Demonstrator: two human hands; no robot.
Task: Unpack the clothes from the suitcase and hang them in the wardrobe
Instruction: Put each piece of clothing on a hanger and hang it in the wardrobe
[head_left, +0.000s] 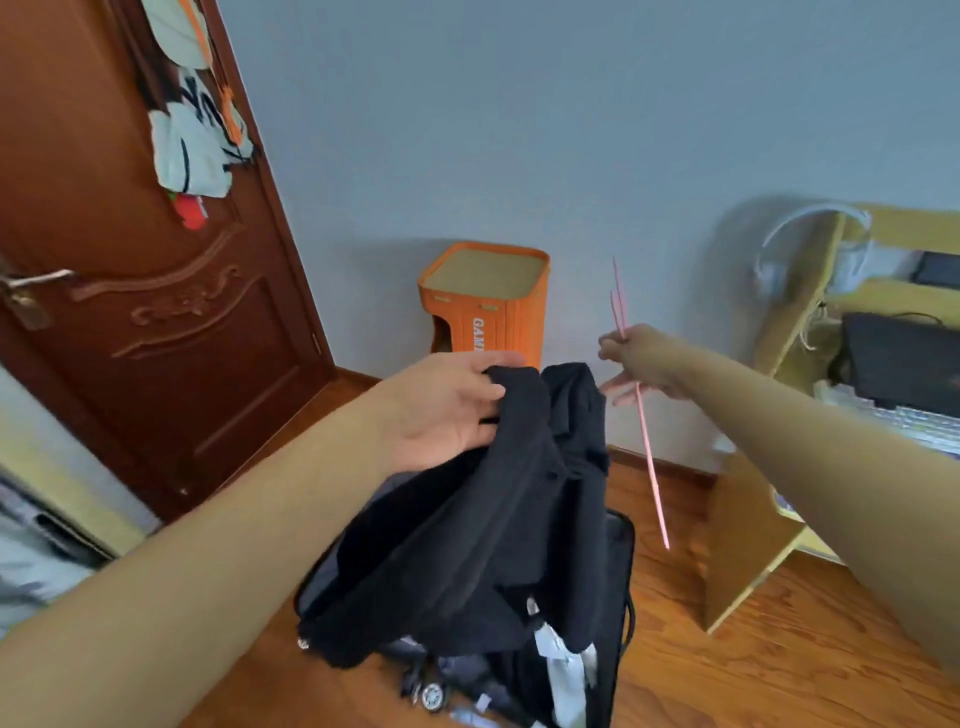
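Left hand grips the black garment at its top edge, cloth hanging straight down over the open suitcase, while right hand just beside it pinches 1 thin pink hanger, long axis near-vertical, garment immediately to its left.

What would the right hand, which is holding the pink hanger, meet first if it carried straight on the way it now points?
Probably the blue-grey wall. The right hand reaches forward, to the right of the orange stool and beside the black garment gripped by the left hand. Depth is uncertain.
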